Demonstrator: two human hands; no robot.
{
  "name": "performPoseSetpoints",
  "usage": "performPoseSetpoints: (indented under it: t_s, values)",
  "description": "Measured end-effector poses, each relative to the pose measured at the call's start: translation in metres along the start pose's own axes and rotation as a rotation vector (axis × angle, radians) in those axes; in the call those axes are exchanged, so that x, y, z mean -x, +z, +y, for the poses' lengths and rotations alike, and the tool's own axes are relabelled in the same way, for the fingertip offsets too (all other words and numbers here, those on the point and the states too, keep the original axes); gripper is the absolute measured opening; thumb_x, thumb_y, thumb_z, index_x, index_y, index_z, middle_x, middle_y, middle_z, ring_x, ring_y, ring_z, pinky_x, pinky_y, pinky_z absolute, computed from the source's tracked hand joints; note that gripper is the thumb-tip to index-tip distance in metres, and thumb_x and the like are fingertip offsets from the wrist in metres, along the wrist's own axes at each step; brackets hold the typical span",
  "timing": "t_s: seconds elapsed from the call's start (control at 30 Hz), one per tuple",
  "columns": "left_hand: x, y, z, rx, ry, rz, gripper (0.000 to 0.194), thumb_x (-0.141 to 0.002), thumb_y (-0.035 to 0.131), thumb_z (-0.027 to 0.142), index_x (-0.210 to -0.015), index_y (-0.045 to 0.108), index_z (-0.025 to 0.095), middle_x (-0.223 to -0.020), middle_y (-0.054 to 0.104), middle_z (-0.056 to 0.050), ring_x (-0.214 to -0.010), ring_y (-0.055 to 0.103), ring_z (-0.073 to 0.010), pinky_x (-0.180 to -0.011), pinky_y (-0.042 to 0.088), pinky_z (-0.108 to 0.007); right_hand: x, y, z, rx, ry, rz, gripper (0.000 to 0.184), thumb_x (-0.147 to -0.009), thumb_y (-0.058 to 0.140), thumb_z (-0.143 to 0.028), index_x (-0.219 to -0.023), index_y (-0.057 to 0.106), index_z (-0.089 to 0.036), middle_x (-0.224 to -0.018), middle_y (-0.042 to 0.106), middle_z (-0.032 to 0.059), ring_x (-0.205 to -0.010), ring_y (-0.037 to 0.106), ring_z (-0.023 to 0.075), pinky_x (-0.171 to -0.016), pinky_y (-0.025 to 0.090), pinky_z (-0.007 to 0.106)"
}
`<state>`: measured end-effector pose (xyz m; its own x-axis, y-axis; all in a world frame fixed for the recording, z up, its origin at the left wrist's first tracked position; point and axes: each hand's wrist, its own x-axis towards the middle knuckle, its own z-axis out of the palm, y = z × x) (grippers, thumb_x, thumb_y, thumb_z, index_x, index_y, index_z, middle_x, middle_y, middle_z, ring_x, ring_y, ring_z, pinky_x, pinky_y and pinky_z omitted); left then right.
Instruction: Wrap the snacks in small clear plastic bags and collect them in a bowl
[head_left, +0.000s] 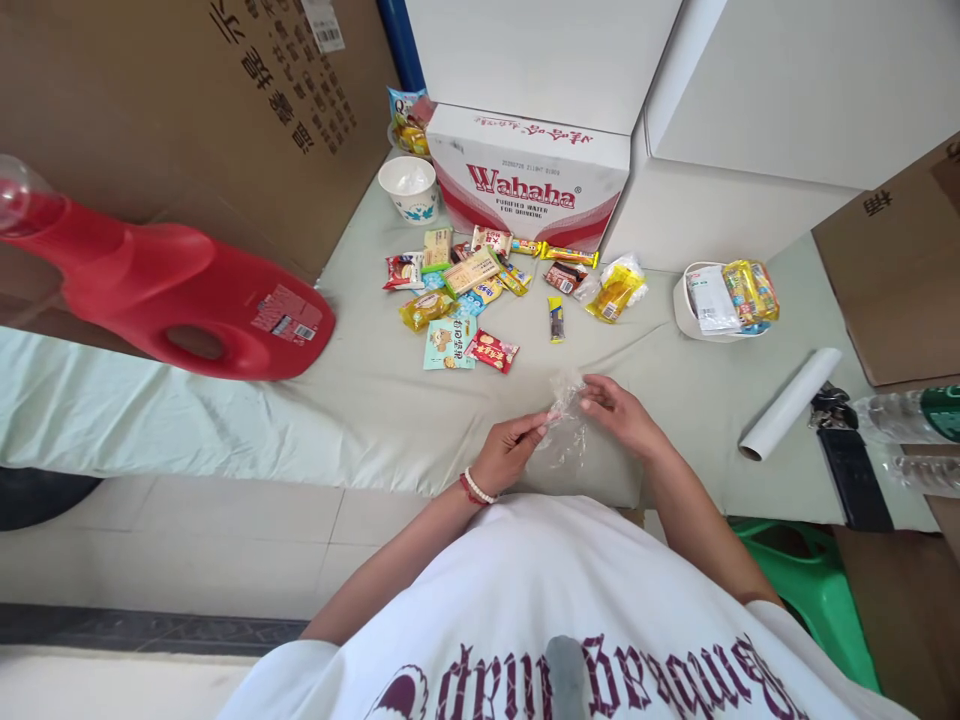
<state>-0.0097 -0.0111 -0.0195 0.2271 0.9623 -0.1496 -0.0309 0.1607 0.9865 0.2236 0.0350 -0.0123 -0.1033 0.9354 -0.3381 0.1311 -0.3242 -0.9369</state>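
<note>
While the left hand (507, 455) pinches a clear plastic bag (567, 438) between thumb and fingers, the right hand (624, 414) meets the same bag from the other side, its fingertips at the upper edge; whether they grip it or only touch it, I cannot tell. The hands are a little apart, with the crumpled bag spanning the gap between them, just in front of the white shirt (525, 580). Two bracelets (478, 488), one pale and one red, circle the left wrist.

Just beyond the bag, a small dark packet with yellow ends (556, 320) lies on the pale cloth (390, 420). Ahead of the left hand are a red packet (493, 351) and a light-blue packet (448, 345) touching it, with a loose heap of wrapped snacks (471, 270) behind them. Ahead of the right hand lies a yellow packet (611, 295).

To the right of the right hand, a white roll (791, 405) lies at a slant, and farther ahead stands a white bowl (683, 312) filled with packets. Well to the left of the left hand, a large red jug (154, 275) lies on its side. Farthest ahead are a paper cup (415, 207) and, just beside it, a Wahaha carton (529, 185).
</note>
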Motion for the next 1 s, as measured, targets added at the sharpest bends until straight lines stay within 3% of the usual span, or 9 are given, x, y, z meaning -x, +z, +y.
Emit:
performPoseSetpoints:
  t_s: [0.1,0.27,0.43,0.5,0.6,0.7,0.77,0.9,1.0]
  values:
    - [0.005,-0.004,-0.001,-0.05,0.038,-0.01,0.037,-0.092,0.064,0.049,-0.116,0.079,0.023,-0.112,0.077,-0.009,-0.112,0.067,-0.0269,-0.101,0.049,-0.038,-0.022,0.022,-0.007,-0.257,0.051,-0.013,0.04,-0.07,0.083,-0.054,-0.087,0.067,-0.02,-0.074,0.064,-0.0015,-0.067,0.057,0.0129,-0.067,0.05,0.028]
    - [0.018,-0.02,-0.017,-0.192,-0.064,0.074,0.054,-0.098,0.05,0.054,-0.137,0.065,0.019,-0.075,0.067,-0.002,-0.07,0.06,-0.0182,-0.078,0.052,-0.034,-0.034,0.042,-0.008,-0.562,-0.019,0.311,0.041,-0.067,0.083,-0.05,-0.081,0.055,-0.024,-0.065,0.053,-0.0079,-0.053,0.044,0.0091,-0.05,0.039,0.022]
    - [0.017,-0.029,-0.006,-0.34,0.025,0.202,0.047,-0.097,0.052,0.054,-0.12,0.07,0.017,-0.091,0.064,-0.007,-0.082,0.06,-0.0187,-0.077,0.049,-0.032,-0.02,0.044,-0.009,-0.29,-0.197,0.34,0.036,-0.086,0.068,-0.057,-0.085,0.055,-0.024,-0.071,0.06,-0.0046,-0.053,0.043,0.0102,-0.049,0.036,0.024]
    - [0.007,-0.023,0.004,-0.289,0.038,0.168,0.046,-0.096,0.054,0.053,-0.124,0.065,0.018,-0.104,0.067,-0.009,-0.096,0.063,-0.021,-0.083,0.051,-0.033,-0.012,0.043,-0.011,-0.112,-0.275,0.343,0.033,-0.093,0.062,-0.056,-0.088,0.058,-0.023,-0.074,0.062,-0.003,-0.057,0.048,0.0117,-0.054,0.039,0.025]
    - [-0.019,-0.006,0.013,-0.206,-0.003,0.148,0.051,-0.08,0.075,0.046,-0.121,0.063,0.019,-0.114,0.068,-0.01,-0.107,0.064,-0.0235,-0.085,0.052,-0.033,0.002,0.043,-0.015,0.087,-0.328,0.278,0.03,-0.098,0.056,-0.053,-0.094,0.061,-0.024,-0.066,0.058,-0.0042,-0.054,0.048,0.0128,-0.054,0.04,0.026]
    - [-0.045,0.01,0.01,-0.039,-0.118,0.201,0.026,-0.072,0.077,0.034,-0.086,0.063,0.018,-0.082,0.067,-0.001,-0.077,0.062,-0.0162,-0.069,0.05,-0.027,0.011,0.041,-0.014,0.167,-0.319,0.298,0.032,-0.099,0.054,-0.055,-0.099,0.061,-0.024,-0.063,0.057,-0.0049,-0.05,0.049,0.0132,-0.052,0.041,0.027]
    - [-0.056,0.015,0.005,0.13,-0.182,0.258,0.022,-0.071,0.074,0.031,-0.078,0.056,0.019,-0.064,0.056,0.005,-0.056,0.052,-0.0104,-0.056,0.044,-0.023,0.015,0.036,-0.008,0.159,-0.28,0.378,0.033,-0.099,0.052,-0.057,-0.097,0.059,-0.024,-0.069,0.06,-0.0034,-0.05,0.051,0.0132,-0.052,0.043,0.027]
    - [-0.057,0.015,0.0,0.274,-0.23,0.314,0.027,-0.07,0.071,0.028,-0.09,0.054,0.021,-0.057,0.049,0.01,-0.044,0.04,-0.0071,-0.045,0.033,-0.02,0.02,0.021,0.011,0.189,-0.099,0.212,0.035,-0.095,0.055,-0.058,-0.096,0.06,-0.023,-0.072,0.06,-0.0004,-0.058,0.055,0.0158,-0.055,0.048,0.029]
    - [-0.047,0.013,0.002,0.213,-0.25,0.242,0.031,-0.072,0.069,0.026,-0.098,0.053,0.022,-0.053,0.044,0.013,-0.043,0.035,-0.0072,-0.044,0.029,-0.019,0.021,0.015,0.011,0.367,-0.235,0.111,0.049,-0.081,0.074,-0.05,-0.121,0.062,-0.024,-0.116,0.067,0.011,-0.1,0.064,0.0253,-0.078,0.056,0.039]
